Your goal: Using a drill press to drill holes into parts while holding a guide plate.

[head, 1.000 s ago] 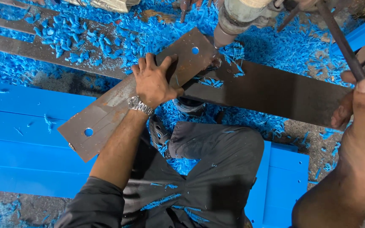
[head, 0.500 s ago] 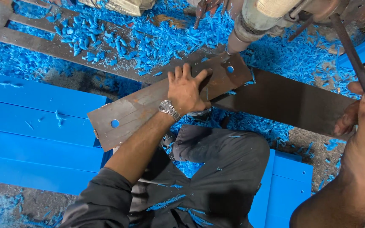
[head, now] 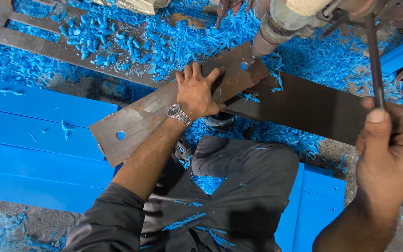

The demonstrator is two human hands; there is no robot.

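Your left hand lies flat, palm down and fingers spread, on the rusty metal plate, pinning it rather than grasping it, while your right hand is closed around the dark lever rod that rises toward the drill press head at the top of the head view. The plate lies at a slant across a darker steel bar, one hole already showing near its lower left end and the drill tip standing at a second hole near its upper right corner, just beyond your fingertips. Blue shavings blanket the ground and cling to the plate, with blue planks on the ground to your left and under your knee. For this step, you would do well to keep your palm's weight straight down so the plate cannot spin with the bit, and to hold your fingers back from the spindle; they sit close to it here. Feed the lever with steady, even pressure, easing off as the bit breaks through. The wristwatch and loose sleeve look like snag risks near a turning tool. Whether the bit is spinning cannot be told.
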